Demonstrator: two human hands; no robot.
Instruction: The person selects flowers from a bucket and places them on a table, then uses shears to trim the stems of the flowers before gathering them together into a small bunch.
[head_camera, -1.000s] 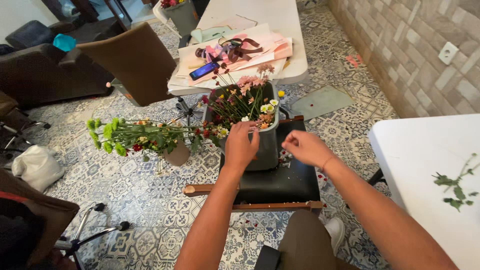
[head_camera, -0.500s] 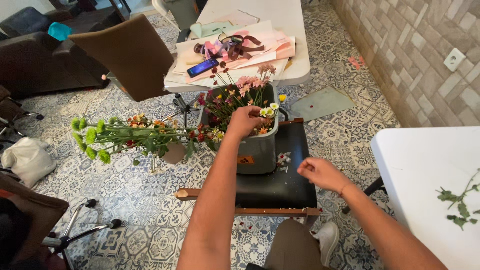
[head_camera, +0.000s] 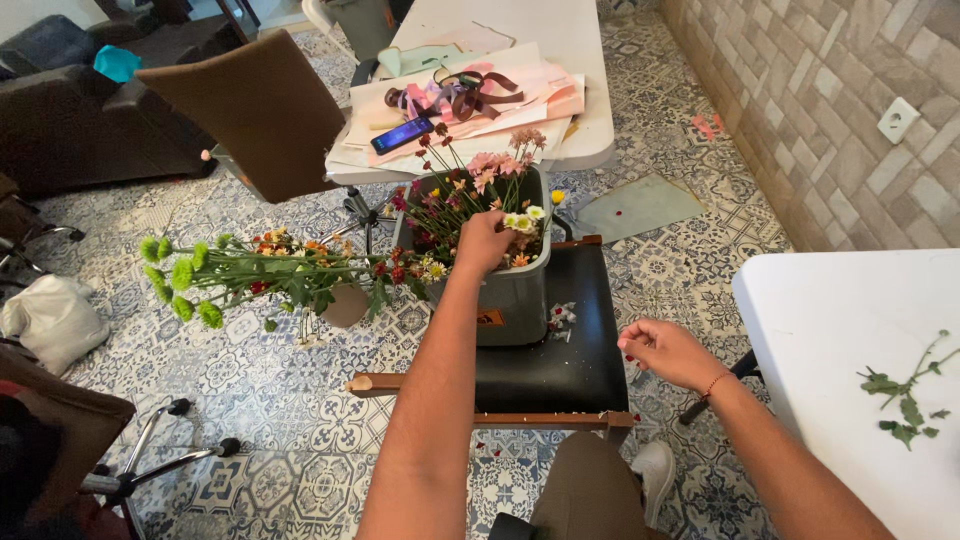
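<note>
Your left hand (head_camera: 484, 243) is down among the cut flowers (head_camera: 470, 190) that stand in the grey bin (head_camera: 513, 290); the fingers curl around some stems near the white and yellow blooms, but the leaves hide whether they really pinch a stem, so the grip I cannot tell for sure. Your right hand (head_camera: 668, 352) hangs free over the front right edge of the black chair seat (head_camera: 560, 355), loosely curled, holding nothing. The flowers are light and soft, I judge: thin green stems that bend and snap easily, heads with small petals that bruise or drop. Better to take them low on the stem, below the blooms, several together, and not squeeze. The bin is smooth hard plastic with straight walls and it sits on the seat, just under your left hand. To the left of that hand a bundle with round green blooms (head_camera: 190, 285) sticks out sideways over the patterned tile floor (head_camera: 270, 400). Beyond the bin, a white table (head_camera: 580, 90) carries paper sheets, ribbons and a phone (head_camera: 402, 134). At the right of your right hand, another white table (head_camera: 830, 330) has a few green leaf sprigs (head_camera: 905, 395).
</note>
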